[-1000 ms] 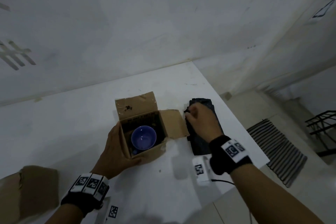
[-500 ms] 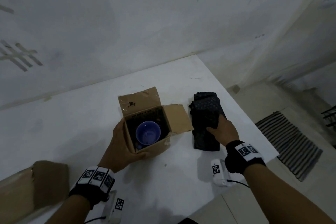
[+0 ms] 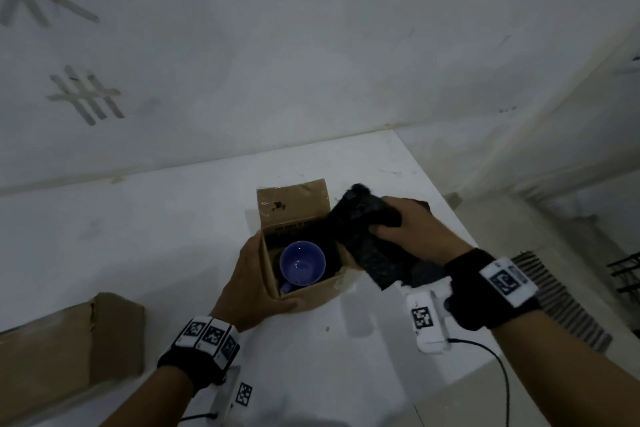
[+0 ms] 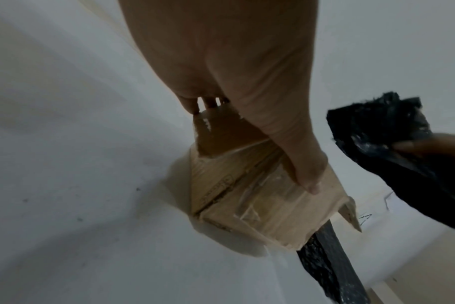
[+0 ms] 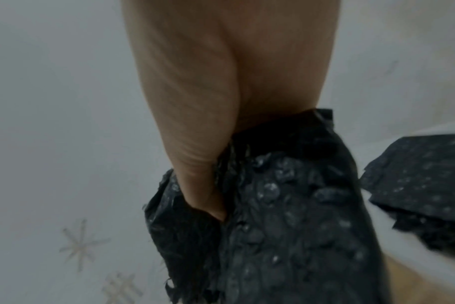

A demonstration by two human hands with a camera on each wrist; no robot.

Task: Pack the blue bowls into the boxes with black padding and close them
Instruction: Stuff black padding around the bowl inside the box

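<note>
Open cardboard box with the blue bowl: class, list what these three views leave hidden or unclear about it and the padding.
- Open cardboard box: head view, its right flap is hidden behind the black padding that the right hand grips.
- Blue bowl: out of sight in both wrist views; what lies under it is too dark to tell.
- Left hand: fingertips hidden behind the box.
- Second cardboard box: cut off by the left edge.
</note>
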